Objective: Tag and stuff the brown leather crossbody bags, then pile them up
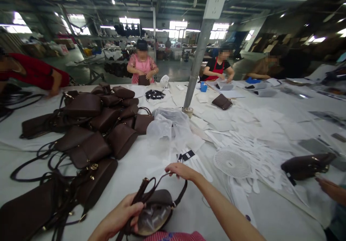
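Note:
Low in the head view, a small dark brown handbag lies in front of my body. A greyish, shiny surface shows in its near side, perhaps clear plastic or lining. My left hand is closed around the bag's brown straps at its left side. Above the bag, my right hand pinches a thin brown strap. A wider strap curves down to the bag's right side, joined by a small gold ring. Just beyond my right hand lies a black tag.
Many brown handbags are heaped on the left. Crumpled clear plastic lies ahead, near a metal post. To the right are a white fan, white strips and another brown bag beside a co-worker's hand. Other people work across the table.

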A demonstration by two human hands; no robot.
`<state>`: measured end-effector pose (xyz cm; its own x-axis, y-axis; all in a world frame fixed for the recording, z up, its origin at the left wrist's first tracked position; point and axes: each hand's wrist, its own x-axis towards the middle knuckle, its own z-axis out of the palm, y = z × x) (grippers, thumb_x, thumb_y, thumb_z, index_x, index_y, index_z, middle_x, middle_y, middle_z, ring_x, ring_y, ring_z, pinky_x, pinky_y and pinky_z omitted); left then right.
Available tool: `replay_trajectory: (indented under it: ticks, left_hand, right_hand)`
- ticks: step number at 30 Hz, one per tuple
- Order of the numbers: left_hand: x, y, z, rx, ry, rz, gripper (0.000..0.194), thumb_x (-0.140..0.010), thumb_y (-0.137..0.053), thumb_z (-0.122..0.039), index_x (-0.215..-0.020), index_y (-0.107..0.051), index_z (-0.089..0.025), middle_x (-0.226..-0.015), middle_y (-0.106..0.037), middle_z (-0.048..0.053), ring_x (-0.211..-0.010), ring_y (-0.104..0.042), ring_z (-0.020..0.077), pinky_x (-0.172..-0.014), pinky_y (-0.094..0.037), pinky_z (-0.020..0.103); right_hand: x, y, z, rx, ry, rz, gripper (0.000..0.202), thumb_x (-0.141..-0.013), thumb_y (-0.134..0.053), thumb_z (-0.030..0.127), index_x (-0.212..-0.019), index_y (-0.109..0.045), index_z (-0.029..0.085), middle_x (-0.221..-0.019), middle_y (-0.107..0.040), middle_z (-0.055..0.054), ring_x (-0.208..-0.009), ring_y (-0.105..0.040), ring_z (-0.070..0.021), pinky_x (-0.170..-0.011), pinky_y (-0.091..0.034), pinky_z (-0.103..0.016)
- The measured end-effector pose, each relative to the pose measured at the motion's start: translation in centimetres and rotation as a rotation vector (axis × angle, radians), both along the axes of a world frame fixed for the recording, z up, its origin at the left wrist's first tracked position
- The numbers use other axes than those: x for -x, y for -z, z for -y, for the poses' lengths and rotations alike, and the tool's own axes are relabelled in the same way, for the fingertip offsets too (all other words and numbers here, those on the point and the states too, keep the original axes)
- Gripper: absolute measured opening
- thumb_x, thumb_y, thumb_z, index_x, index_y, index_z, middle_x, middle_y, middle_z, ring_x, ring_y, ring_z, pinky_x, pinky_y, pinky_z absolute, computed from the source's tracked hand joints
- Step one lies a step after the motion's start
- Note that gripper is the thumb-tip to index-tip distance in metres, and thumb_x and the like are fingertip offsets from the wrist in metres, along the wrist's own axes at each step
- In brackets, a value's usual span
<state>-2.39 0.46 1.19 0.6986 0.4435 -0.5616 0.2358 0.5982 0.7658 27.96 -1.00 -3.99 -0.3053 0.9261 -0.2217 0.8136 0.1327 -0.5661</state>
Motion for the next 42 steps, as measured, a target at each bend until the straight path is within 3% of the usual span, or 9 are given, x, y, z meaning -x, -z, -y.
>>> replay_trajectory:
  ticks: [3,6,11,18,23,28,33,36,42]
  left_hand:
    - [0.1,0.1,0.9,0.039,-0.011,-0.033,0.042,-0.07,-0.069,-0.055,-0.073,-0.053,-0.017,-0.047,-0.052,-0.003,-0.042,-0.047,0.0106,-0.049,-0.043,0.024]
    - [0.2,0.5,1.1,0.116,-0.191,-0.037,0.044,-0.074,-0.066,-0.056,-0.069,-0.052,-0.015,-0.058,-0.061,0.004,-0.054,-0.058,0.0145,-0.053,-0.045,0.024]
    - [0.6,0.7,1.0,0.208,-0.516,0.038,0.045,-0.069,-0.074,-0.052,-0.064,-0.045,-0.017,-0.054,-0.039,-0.008,-0.038,-0.031,0.0027,-0.046,-0.045,0.022]
    - [0.7,1.9,1.0,0.216,-0.51,-0.065,0.054,-0.066,-0.071,-0.062,-0.064,-0.039,-0.019,-0.052,-0.028,-0.011,-0.039,-0.016,0.0008,-0.034,-0.025,0.016]
    - [0.7,2.7,-0.8,0.093,-0.482,-0.147,0.06,-0.06,-0.07,-0.069,-0.069,-0.036,-0.021,-0.053,-0.03,-0.012,-0.039,-0.016,0.0005,-0.034,-0.022,0.015]
    - [0.3,2.2,-2.4,-0.025,-0.417,-0.146,0.06,-0.061,-0.068,-0.07,-0.072,-0.034,-0.022,-0.053,-0.028,-0.013,-0.039,-0.016,0.001,-0.035,-0.02,0.015]
    - [-0.6,1.7,-2.9,-0.144,-0.348,-0.093,0.049,-0.069,-0.065,-0.062,-0.077,-0.037,-0.021,-0.053,-0.03,-0.013,-0.038,-0.019,0.0019,-0.036,-0.021,0.015]
    - [-0.8,1.8,-2.9,-0.194,-0.34,-0.064,0.042,-0.072,-0.062,-0.055,-0.076,-0.039,-0.021,-0.053,-0.033,-0.012,-0.037,-0.025,0.0026,-0.037,-0.026,0.016]
    - [-0.6,1.2,-2.3,-0.264,-0.319,-0.066,0.032,-0.076,-0.055,-0.047,-0.073,-0.044,-0.018,-0.058,-0.053,-0.004,-0.049,-0.055,0.0107,-0.046,-0.039,0.021]
  right_hand:
    - [-0.4,3.7,-0.3,0.049,0.056,0.126,0.035,-0.097,-0.034,0.017,-0.099,-0.069,0.018,-0.094,-0.071,-0.003,-0.087,-0.065,-0.0144,-0.074,-0.046,-0.022]
    - [1.2,6.7,-1.5,0.037,0.065,0.213,0.023,-0.086,-0.048,0.009,-0.093,-0.069,0.016,-0.1,-0.069,-0.009,-0.095,-0.062,-0.0204,-0.079,-0.044,-0.028]
    - [4.3,10.3,-2.9,-0.003,0.02,0.237,0.027,-0.081,-0.043,-0.002,-0.092,-0.063,0.012,-0.1,-0.064,-0.015,-0.096,-0.056,-0.0247,-0.083,-0.04,-0.037]
    - [3.4,11.6,-2.3,-0.031,0.117,0.065,0.017,-0.072,-0.048,-0.001,-0.073,-0.055,0.014,-0.087,-0.063,-0.012,-0.088,-0.057,-0.0231,-0.08,-0.041,-0.036]
    - [2.2,8.4,-1.3,-0.033,0.368,-0.136,0.016,-0.077,-0.036,0.008,-0.068,-0.043,0.019,-0.066,-0.057,0.0,-0.066,-0.059,-0.014,-0.062,-0.046,-0.024]
    - [2.2,1.2,1.3,0.203,0.748,-0.935,0.02,-0.071,-0.054,0.024,-0.062,-0.037,0.021,-0.055,-0.041,0.009,-0.053,-0.052,-0.0104,-0.061,-0.051,-0.028]
    - [3.5,-4.4,3.4,0.312,0.643,-1.138,0.025,-0.065,-0.068,0.026,-0.084,-0.053,0.02,-0.072,-0.055,0.005,-0.061,-0.057,-0.0122,-0.063,-0.052,-0.031]
    - [4.2,-5.3,4.3,0.351,0.672,-1.068,0.034,-0.069,-0.068,0.035,-0.097,-0.058,0.019,-0.069,-0.057,0.004,-0.059,-0.059,-0.0135,-0.062,-0.051,-0.03]
    - [7.3,-6.7,4.9,0.499,0.523,-1.155,0.041,-0.076,-0.064,0.056,-0.075,-0.059,0.016,-0.071,-0.062,-0.003,-0.067,-0.061,-0.0151,-0.068,-0.05,-0.031]
